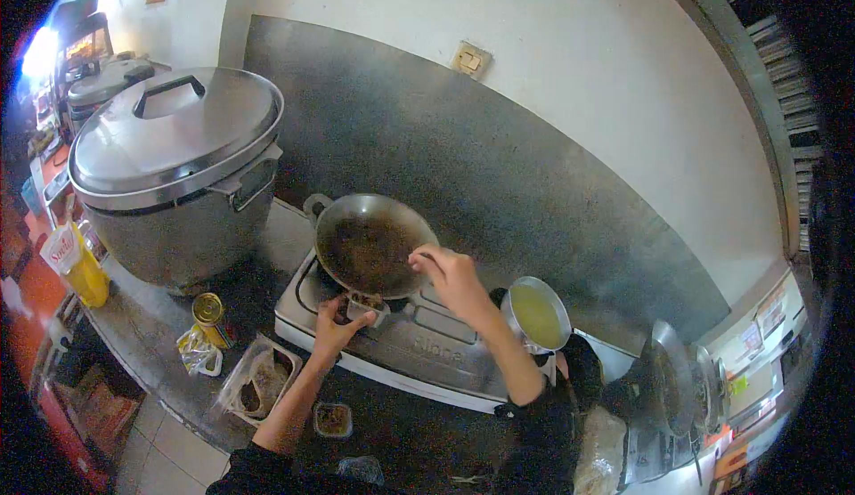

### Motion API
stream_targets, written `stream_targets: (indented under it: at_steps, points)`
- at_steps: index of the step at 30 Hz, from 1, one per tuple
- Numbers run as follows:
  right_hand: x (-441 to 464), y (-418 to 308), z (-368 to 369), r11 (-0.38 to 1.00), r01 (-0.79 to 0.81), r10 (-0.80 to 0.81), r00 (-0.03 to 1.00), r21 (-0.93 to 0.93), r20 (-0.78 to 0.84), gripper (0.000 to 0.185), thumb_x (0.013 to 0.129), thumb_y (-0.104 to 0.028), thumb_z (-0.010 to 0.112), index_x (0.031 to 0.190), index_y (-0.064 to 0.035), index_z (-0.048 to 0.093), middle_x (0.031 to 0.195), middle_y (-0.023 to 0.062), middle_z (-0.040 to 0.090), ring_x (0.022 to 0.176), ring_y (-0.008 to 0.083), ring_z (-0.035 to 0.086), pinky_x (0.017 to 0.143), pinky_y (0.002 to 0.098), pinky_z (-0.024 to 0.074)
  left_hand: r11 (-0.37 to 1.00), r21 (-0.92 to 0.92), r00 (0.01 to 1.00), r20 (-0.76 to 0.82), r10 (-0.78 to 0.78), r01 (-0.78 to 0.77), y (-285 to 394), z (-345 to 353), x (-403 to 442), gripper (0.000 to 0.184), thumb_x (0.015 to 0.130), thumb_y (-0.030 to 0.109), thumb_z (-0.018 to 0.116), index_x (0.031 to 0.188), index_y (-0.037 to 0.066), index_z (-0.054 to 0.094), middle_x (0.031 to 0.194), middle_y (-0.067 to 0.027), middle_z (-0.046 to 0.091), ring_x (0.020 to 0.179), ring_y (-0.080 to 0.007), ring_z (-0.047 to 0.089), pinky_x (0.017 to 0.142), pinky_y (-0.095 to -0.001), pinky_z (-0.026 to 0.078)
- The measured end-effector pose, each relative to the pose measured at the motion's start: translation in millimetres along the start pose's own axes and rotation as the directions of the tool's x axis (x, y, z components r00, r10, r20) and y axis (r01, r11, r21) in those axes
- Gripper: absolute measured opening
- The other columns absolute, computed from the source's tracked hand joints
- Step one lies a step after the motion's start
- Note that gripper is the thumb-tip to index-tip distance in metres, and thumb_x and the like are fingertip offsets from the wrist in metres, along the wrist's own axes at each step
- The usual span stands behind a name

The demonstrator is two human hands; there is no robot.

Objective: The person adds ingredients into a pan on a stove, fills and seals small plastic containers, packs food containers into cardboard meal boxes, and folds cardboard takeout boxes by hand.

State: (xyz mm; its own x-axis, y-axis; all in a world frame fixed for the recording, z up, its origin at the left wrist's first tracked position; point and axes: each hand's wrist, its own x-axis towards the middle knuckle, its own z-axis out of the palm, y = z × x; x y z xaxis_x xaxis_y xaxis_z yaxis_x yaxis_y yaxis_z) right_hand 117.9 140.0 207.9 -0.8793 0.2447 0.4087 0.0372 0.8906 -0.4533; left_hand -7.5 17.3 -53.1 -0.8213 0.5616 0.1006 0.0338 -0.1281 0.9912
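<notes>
A dark wok (372, 239) with two loop handles sits on the left part of a white gas stove (427, 352). At the wok's near edge, my left hand (338, 326) has its fingers around a small pale container (367, 310) with brown bits in it. My right hand (443, 272) is over the wok's right rim, its fingers pinched together; whatever they hold is too small to make out. To the right stands a pot (539, 315) of yellowish-green liquid.
A large lidded pot (178, 174) stands at the left. Near it are an open can (210, 312), a yellow pouch (85, 272) and a plastic-lined container (260, 379). A small tub (333, 419) lies nearer me. More pans (668, 379) are at the right.
</notes>
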Motion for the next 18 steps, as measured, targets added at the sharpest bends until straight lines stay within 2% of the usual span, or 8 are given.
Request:
stream_targets:
  at_steps: [3, 5, 8, 11, 14, 18]
  points:
    - [-0.3, 32.0, 33.3, 0.997, 0.024, -0.023, 0.999, -0.067, 0.022, 0.017, 0.094, -0.009, 0.053, 0.101, 0.0036, 0.062, 0.092, 0.018, 0.068, 0.086, 0.0297, 0.068, 0.077, 0.0353, 0.0516, 0.998, -0.041, 0.997, 0.06, -0.046, 0.049, 14.3, 0.0, -3.5, 0.079, 0.062, 0.05, 0.086, 0.116, -0.002, 0.063, 0.108, -0.0139, 0.057, 0.092, -0.0208, 0.054, 0.081, -0.032, 0.047]
    - [-6.6, 31.8, 43.1, 0.995, 0.083, -0.079, 0.993, -0.048, 0.083, 0.017, 0.093, -0.009, 0.053, 0.1, 0.0036, 0.062, 0.092, 0.0183, 0.067, 0.087, 0.0311, 0.067, 0.077, 0.036, 0.0512, 0.999, 0.048, 0.999, 0.054, -0.009, 0.006, 26.6, -3.0, -5.5, 0.078, 0.062, 0.05, 0.086, 0.116, -0.002, 0.063, 0.104, -0.0135, 0.059, 0.091, -0.021, 0.054, 0.079, -0.0316, 0.046]
    - [-13.2, 7.8, 36.6, 0.996, 0.082, -0.085, 0.987, 0.028, 0.134, 0.015, 0.093, -0.009, 0.054, 0.099, 0.0032, 0.061, 0.092, 0.0177, 0.067, 0.087, 0.0314, 0.067, 0.076, 0.0361, 0.0513, 0.998, 0.009, 0.985, 0.157, -0.068, 0.067, 25.3, -4.3, -2.4, 0.077, 0.064, 0.051, 0.084, 0.118, 0.0, 0.063, 0.102, -0.0135, 0.06, 0.091, -0.0218, 0.054, 0.077, -0.0315, 0.045]
    - [-19.6, -30.1, 15.3, 0.995, 0.078, -0.086, 0.986, 0.066, 0.144, 0.015, 0.093, -0.009, 0.054, 0.098, 0.003, 0.061, 0.091, 0.0164, 0.067, 0.085, 0.03, 0.068, 0.076, 0.0357, 0.0518, 0.999, -0.007, 0.998, 0.057, 0.038, -0.038, 20.9, 0.9, -6.6, 0.076, 0.064, 0.052, 0.084, 0.117, 0.001, 0.064, 0.103, -0.0135, 0.059, 0.088, -0.0212, 0.053, 0.075, -0.0314, 0.046]
    - [-22.0, -56.9, -4.5, 0.992, 0.083, -0.094, 0.988, 0.091, 0.121, 0.014, 0.093, -0.009, 0.054, 0.098, 0.0023, 0.061, 0.089, 0.015, 0.068, 0.083, 0.0275, 0.068, 0.073, 0.0347, 0.0523, 0.996, 0.092, 1.0, 0.02, -0.006, 0.004, 30.0, -0.1, -10.3, 0.077, 0.062, 0.049, 0.086, 0.118, 0.002, 0.064, 0.107, -0.0143, 0.057, 0.091, -0.022, 0.053, 0.078, -0.0316, 0.046]
    - [-26.6, -67.7, -13.9, 0.986, 0.142, -0.148, 0.987, 0.083, 0.06, 0.013, 0.094, -0.009, 0.054, 0.098, 0.0013, 0.062, 0.086, 0.0142, 0.068, 0.078, 0.0236, 0.069, 0.07, 0.0327, 0.0528, 0.999, 0.037, 1.0, -0.01, -0.016, 0.017, 3.3, 4.8, -6.4, 0.08, 0.061, 0.046, 0.088, 0.122, 0.002, 0.061, 0.112, -0.0146, 0.052, 0.097, -0.0225, 0.053, 0.081, -0.0321, 0.047]
